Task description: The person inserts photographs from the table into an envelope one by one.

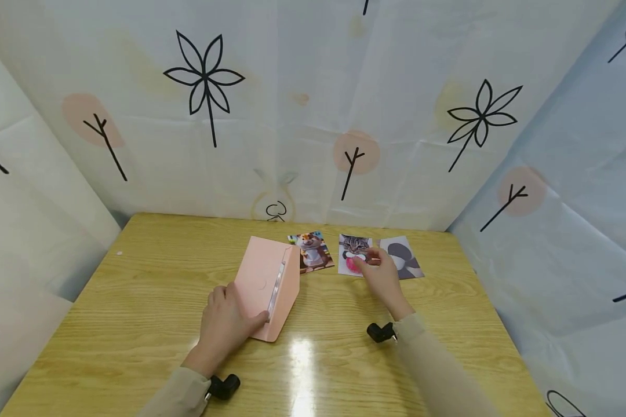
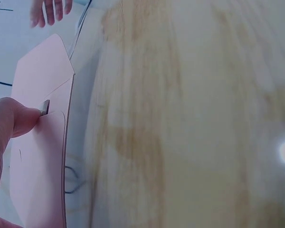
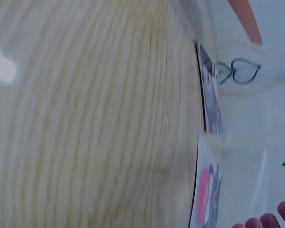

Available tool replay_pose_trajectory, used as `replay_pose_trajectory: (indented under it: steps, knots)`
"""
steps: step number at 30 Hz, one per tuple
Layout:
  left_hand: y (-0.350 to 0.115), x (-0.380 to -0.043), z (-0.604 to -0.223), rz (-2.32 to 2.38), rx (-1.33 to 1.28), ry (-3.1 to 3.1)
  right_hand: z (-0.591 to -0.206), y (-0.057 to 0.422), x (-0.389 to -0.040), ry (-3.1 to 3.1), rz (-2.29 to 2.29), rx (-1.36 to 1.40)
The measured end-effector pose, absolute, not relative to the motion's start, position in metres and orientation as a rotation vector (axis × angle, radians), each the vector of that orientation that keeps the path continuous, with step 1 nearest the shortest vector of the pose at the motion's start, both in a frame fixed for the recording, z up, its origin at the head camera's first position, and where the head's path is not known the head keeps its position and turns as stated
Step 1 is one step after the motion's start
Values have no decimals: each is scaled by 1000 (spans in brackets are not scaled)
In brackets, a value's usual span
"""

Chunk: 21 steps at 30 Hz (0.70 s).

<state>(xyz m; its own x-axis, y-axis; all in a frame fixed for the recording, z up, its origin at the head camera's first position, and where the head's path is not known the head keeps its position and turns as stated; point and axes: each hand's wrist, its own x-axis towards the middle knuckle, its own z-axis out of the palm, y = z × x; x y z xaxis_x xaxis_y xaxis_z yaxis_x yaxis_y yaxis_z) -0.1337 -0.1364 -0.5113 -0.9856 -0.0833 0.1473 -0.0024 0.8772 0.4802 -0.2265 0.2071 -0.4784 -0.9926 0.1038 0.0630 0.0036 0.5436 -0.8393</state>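
My left hand (image 1: 224, 324) grips a pink envelope (image 1: 261, 260) by its left side, thumb over the front by the opening. The flap is folded out to the right, and a thin silvery strip shows along the opening. In the left wrist view the thumb presses on the envelope (image 2: 42, 156) beside that opening. My right hand (image 1: 383, 278) hovers at the cat picture card (image 1: 350, 243), fingers loosely bent and overlapping its right edge. In the right wrist view its fingertips (image 3: 268, 221) are apart from the cat card (image 3: 204, 190).
A picture card with a cartoon animal (image 1: 313, 255) lies partly behind the envelope flap. Another card with grey shapes (image 1: 404, 260) lies right of the cat card. All rest near the back edge of the wooden table (image 1: 162, 260), before a patterned cloth (image 1: 292, 145).
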Motion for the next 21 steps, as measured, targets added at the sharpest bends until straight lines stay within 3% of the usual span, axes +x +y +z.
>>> replay_pose_trajectory:
  steps: [21]
  knots:
    - [-138,-133,-509,-729,90,-2914,-482,285,-260,-2815,1188,-497]
